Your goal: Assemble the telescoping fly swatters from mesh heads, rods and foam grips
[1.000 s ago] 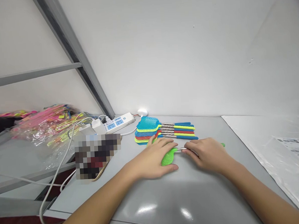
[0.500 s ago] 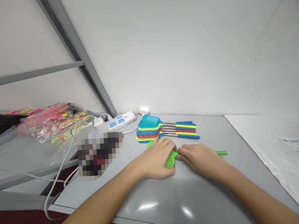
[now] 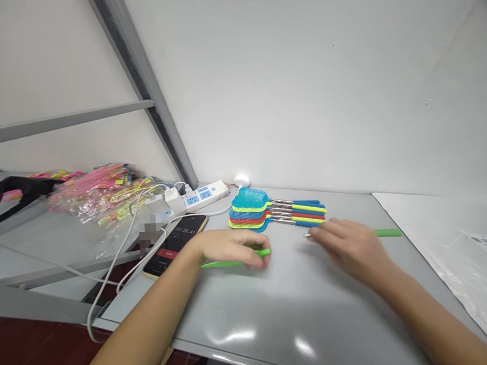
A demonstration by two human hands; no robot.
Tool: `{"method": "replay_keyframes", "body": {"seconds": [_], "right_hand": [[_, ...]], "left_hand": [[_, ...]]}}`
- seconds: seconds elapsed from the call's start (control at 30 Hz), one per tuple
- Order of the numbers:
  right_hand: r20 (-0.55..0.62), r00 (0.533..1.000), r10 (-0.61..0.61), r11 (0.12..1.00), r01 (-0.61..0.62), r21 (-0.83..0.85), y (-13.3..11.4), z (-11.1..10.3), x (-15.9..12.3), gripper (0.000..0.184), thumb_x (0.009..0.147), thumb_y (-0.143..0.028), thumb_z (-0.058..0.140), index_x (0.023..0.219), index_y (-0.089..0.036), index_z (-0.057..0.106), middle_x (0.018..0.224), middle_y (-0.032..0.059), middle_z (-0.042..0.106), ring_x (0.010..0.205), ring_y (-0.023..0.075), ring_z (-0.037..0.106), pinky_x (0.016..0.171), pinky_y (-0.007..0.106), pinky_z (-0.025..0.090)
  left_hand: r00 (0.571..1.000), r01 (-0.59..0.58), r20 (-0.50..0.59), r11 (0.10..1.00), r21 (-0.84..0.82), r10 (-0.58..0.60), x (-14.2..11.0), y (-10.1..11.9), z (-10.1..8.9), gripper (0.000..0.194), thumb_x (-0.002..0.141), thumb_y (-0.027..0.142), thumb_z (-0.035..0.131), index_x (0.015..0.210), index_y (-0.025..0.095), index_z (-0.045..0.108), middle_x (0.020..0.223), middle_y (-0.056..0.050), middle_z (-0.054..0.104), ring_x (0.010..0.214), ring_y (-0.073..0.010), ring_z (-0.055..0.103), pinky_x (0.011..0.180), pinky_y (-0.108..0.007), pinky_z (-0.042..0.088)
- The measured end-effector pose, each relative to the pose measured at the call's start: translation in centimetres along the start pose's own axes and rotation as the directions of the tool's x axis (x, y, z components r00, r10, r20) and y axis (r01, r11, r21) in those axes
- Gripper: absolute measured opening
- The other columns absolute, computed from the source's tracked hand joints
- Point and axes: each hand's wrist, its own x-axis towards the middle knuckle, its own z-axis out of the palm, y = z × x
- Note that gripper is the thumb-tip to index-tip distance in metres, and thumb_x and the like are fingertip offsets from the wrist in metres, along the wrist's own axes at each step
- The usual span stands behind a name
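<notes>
Your left hand (image 3: pixel 236 249), near the middle of the frame, is curled narrow around the green head (image 3: pixel 221 264), thumb and fingers closing over its neck. The head shows nearly edge-on, one end poking out left under your palm and the neck tip showing at your fingertips.

Your right hand (image 3: pixel 348 248), right of centre and a little blurred, is closed around the green handle (image 3: pixel 389 232). Its green end sticks out to the right of your hand, and a bit of metal rod (image 3: pixel 306 235) shows at the left of your fingers. The rod tip and the neck are apart, with bare grey table (image 3: pixel 291 310) between them.

Just beyond your hands lies the swatter pile (image 3: pixel 250 197), with blue, yellow and red heads to the left and handles to the right. Your right fingers are just beside the nearest blue handle; you cannot tell from here whether they touch it.

Left of your left hand, the phone (image 3: pixel 177 243) lies with a timer on its screen and a white cable (image 3: pixel 112 255) crossing it. Behind it sits the power strip (image 3: pixel 205 194). Plastic bags (image 3: pixel 101 190) fill the left side, and a white sheet (image 3: pixel 442 237) covers the right.
</notes>
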Motion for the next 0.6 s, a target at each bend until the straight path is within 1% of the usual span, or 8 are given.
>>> {"method": "replay_keyframes", "body": {"seconds": [0.07, 0.13, 0.2, 0.3, 0.37, 0.47, 0.53, 0.6], "right_hand": [[-0.115, 0.988, 0.106, 0.992, -0.113, -0.056, 1.7, -0.3, -0.5, 0.012, 0.095, -0.021, 0.055, 0.094, -0.021, 0.067, 0.073, 0.0013, 0.066, 0.065, 0.0138, 0.054, 0.058, 0.029, 0.032], [-0.151, 0.975, 0.163, 0.983, -0.173, -0.053, 2.6, -0.3, -0.8, 0.010, 0.093, -0.020, 0.058, 0.097, -0.022, 0.067, 0.074, 0.0012, 0.066, 0.065, 0.0134, 0.054, 0.056, 0.028, 0.031], [-0.112, 0.982, 0.151, 0.988, -0.154, -0.019, 2.3, 0.1, -0.9, 0.010, 0.093, -0.021, 0.058, 0.096, -0.021, 0.068, 0.074, 0.0015, 0.065, 0.064, 0.0132, 0.054, 0.056, 0.028, 0.031], [-0.020, 0.997, 0.072, 0.997, -0.071, 0.041, 0.7, 1.1, -0.6, 0.013, 0.095, -0.023, 0.056, 0.093, -0.020, 0.068, 0.071, 0.0012, 0.062, 0.061, 0.0129, 0.051, 0.056, 0.027, 0.032], [0.026, 0.999, 0.043, 0.995, -0.045, 0.084, -0.4, 1.8, -0.4, 0.016, 0.096, -0.023, 0.053, 0.094, -0.020, 0.068, 0.070, 0.0009, 0.061, 0.061, 0.0127, 0.051, 0.057, 0.027, 0.032], [0.071, 0.997, 0.036, 0.990, -0.046, 0.136, -1.1, 2.7, -0.5, 0.019, 0.098, -0.024, 0.050, 0.098, -0.019, 0.068, 0.073, 0.0017, 0.062, 0.065, 0.0130, 0.054, 0.058, 0.026, 0.034], [0.090, 0.995, 0.039, 0.987, -0.053, 0.150, -1.0, 3.0, -0.6, 0.021, 0.099, -0.025, 0.048, 0.099, -0.019, 0.068, 0.074, 0.0027, 0.063, 0.066, 0.0131, 0.056, 0.058, 0.026, 0.035], [0.105, 0.993, 0.046, 0.986, -0.062, 0.153, -0.7, 3.2, -0.8, 0.023, 0.099, -0.026, 0.047, 0.098, -0.019, 0.069, 0.075, 0.0034, 0.064, 0.067, 0.0133, 0.058, 0.058, 0.026, 0.036]], "left_hand": [[0.996, -0.002, -0.088, 0.999, 0.034, 0.005, -0.6, -0.2, -0.4, 0.020, 0.083, 0.035, 0.057, 0.098, 0.021, 0.060, 0.099, -0.001, 0.061, 0.091, -0.0186, 0.055, 0.080, -0.028, 0.045], [0.989, -0.005, -0.145, 0.983, 0.185, 0.032, -0.3, -0.4, 0.3, 0.024, 0.082, 0.037, 0.060, 0.101, 0.022, 0.061, 0.100, -0.001, 0.061, 0.091, -0.0189, 0.055, 0.080, -0.029, 0.045], [0.985, 0.009, -0.161, 0.929, 0.370, 0.055, 0.8, -0.5, 1.9, 0.027, 0.079, 0.039, 0.064, 0.100, 0.023, 0.063, 0.099, -0.002, 0.060, 0.092, -0.0203, 0.056, 0.083, -0.032, 0.045], [0.946, 0.139, -0.313, 0.773, 0.619, 0.080, 2.7, -0.6, 4.9, 0.033, 0.070, 0.044, 0.071, 0.092, 0.022, 0.062, 0.099, -0.005, 0.057, 0.098, -0.0275, 0.052, 0.085, -0.040, 0.044], [0.938, 0.159, -0.330, 0.711, 0.685, 0.109, 3.4, -0.5, 6.5, 0.033, 0.071, 0.046, 0.069, 0.091, 0.021, 0.060, 0.099, -0.007, 0.055, 0.098, -0.0288, 0.050, 0.084, -0.042, 0.044], [0.943, 0.141, -0.306, 0.676, 0.723, 0.131, 3.6, -0.2, 7.5, 0.024, 0.082, 0.043, 0.060, 0.090, 0.020, 0.060, 0.101, -0.008, 0.055, 0.100, -0.0280, 0.050, 0.083, -0.040, 0.045], [0.936, 0.165, -0.326, 0.656, 0.736, 0.131, 3.3, 0.0, 7.8, 0.019, 0.089, 0.036, 0.051, 0.092, 0.020, 0.060, 0.104, -0.010, 0.055, 0.102, -0.0277, 0.050, 0.084, -0.040, 0.045], [0.917, 0.212, -0.376, 0.639, 0.740, 0.131, 2.8, -0.1, 8.2, 0.016, 0.092, 0.027, 0.046, 0.098, 0.019, 0.059, 0.110, -0.011, 0.055, 0.105, -0.0276, 0.050, 0.088, -0.042, 0.045]]}}
